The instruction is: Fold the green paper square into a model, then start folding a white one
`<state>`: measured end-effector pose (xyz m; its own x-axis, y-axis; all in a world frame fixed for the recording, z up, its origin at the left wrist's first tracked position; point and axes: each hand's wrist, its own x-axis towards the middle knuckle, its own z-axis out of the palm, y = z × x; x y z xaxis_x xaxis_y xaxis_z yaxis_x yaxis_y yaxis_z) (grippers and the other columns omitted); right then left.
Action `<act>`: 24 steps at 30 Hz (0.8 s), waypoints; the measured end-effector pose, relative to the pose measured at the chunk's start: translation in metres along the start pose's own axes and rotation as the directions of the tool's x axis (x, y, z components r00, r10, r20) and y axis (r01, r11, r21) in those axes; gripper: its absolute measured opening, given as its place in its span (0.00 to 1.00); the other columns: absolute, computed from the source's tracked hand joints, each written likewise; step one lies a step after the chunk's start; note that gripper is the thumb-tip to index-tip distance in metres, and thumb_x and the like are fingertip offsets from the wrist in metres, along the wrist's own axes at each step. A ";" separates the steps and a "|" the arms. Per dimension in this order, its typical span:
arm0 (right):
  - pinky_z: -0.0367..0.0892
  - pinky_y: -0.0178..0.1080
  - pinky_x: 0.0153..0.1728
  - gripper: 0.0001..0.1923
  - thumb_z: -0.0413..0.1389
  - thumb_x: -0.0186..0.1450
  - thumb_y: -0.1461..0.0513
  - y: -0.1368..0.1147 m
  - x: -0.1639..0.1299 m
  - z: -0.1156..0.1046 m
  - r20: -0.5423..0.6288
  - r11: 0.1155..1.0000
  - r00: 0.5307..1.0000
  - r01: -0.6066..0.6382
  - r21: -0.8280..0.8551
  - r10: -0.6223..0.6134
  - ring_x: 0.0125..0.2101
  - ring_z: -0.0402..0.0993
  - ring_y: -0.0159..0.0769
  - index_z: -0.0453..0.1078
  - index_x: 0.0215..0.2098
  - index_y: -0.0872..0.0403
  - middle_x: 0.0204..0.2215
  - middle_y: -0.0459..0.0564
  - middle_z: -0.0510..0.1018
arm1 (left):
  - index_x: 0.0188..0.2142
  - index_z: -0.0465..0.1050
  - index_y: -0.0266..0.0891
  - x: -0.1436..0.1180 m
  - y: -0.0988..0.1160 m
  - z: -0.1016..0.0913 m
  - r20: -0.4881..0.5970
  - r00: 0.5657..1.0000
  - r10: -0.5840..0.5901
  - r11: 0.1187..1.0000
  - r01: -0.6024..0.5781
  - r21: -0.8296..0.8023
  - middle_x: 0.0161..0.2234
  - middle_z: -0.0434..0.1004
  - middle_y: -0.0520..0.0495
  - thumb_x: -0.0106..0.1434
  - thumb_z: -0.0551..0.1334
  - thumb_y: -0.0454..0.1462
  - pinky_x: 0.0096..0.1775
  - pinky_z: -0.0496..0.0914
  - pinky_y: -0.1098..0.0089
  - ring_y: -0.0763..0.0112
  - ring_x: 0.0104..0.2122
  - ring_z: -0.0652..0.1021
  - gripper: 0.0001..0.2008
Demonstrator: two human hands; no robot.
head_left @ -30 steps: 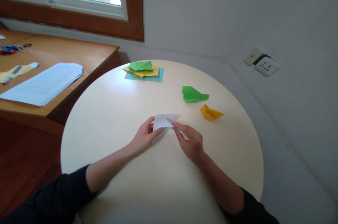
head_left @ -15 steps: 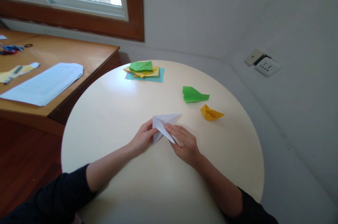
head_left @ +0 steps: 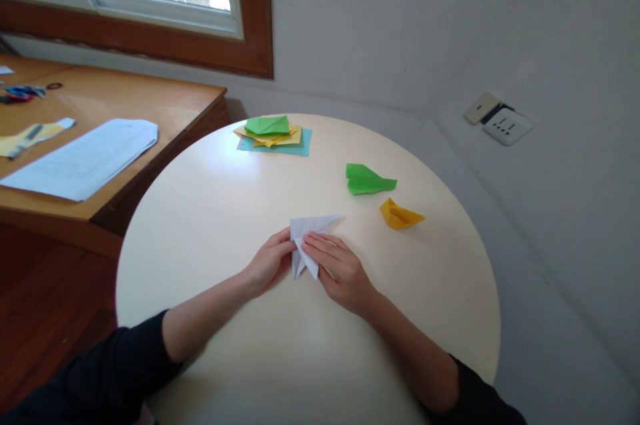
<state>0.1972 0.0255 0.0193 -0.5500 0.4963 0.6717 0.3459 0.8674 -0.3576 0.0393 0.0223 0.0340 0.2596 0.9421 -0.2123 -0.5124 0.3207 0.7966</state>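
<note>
A white folded paper (head_left: 306,226) with several pointed flaps lies on the round white table (head_left: 220,345) in front of me. My left hand (head_left: 270,259) pinches its left edge, thumb on top and the other fingers partly hidden beneath. My right hand (head_left: 340,268) rests over the paper's middle and right side, fingertips pressing a flap down; its thumb sits by the lower flap. One sharp tip of the paper points away to the right, and two narrow points face toward me.
Right of the paper lie a green folded paper (head_left: 367,180) and a yellow folded paper (head_left: 400,215). At the table's far edge is a stack of coloured papers (head_left: 305,143). A wooden desk (head_left: 185,101) at left bears white sheets (head_left: 90,155) and scissors (head_left: 25,93).
My right hand has moved slightly left and flattened over the paper. The flap that stuck out to the lower right now lies folded down, pointing toward me. My left hand has barely moved.
</note>
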 end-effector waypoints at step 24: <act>0.54 0.51 0.56 0.19 0.45 0.67 0.64 -0.011 -0.002 0.009 0.230 0.965 0.972 0.015 -0.261 0.047 0.59 0.56 0.42 0.61 0.55 0.61 0.54 0.59 0.67 | 0.36 0.72 0.30 0.000 0.001 -0.004 -0.029 0.997 -0.077 0.975 0.069 -0.210 0.37 0.78 0.40 0.57 0.60 0.30 0.44 0.70 0.69 0.66 0.38 0.78 0.07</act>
<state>0.1875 0.0157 0.0161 -0.6933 0.5314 0.4867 0.5240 0.8355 -0.1657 0.0352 0.0233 0.0328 0.2742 0.9170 -0.2897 -0.6533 0.3987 0.6436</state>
